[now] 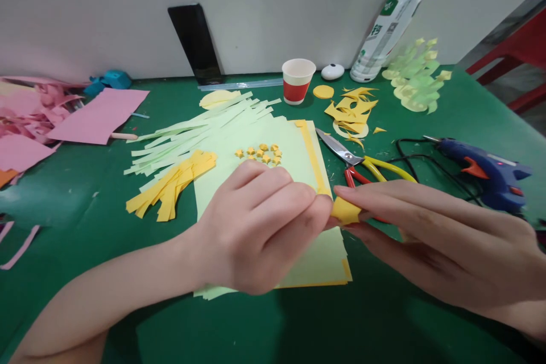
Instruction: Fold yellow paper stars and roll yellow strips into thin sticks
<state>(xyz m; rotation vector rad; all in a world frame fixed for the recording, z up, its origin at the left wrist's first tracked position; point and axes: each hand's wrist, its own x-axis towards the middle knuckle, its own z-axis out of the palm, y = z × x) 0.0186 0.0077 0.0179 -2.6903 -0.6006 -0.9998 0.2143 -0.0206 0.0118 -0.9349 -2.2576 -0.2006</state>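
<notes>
Yellow paper piece (346, 211) sits pinched in the fingers of the right hand (464, 233). The left hand (262, 222) curls against its left end, grip hidden.

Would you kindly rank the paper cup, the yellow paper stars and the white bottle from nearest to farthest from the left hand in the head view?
1. Yellow paper stars: just beyond the left hand.
2. Paper cup: farther back, near the wall.
3. White bottle: at the back right.
</notes>
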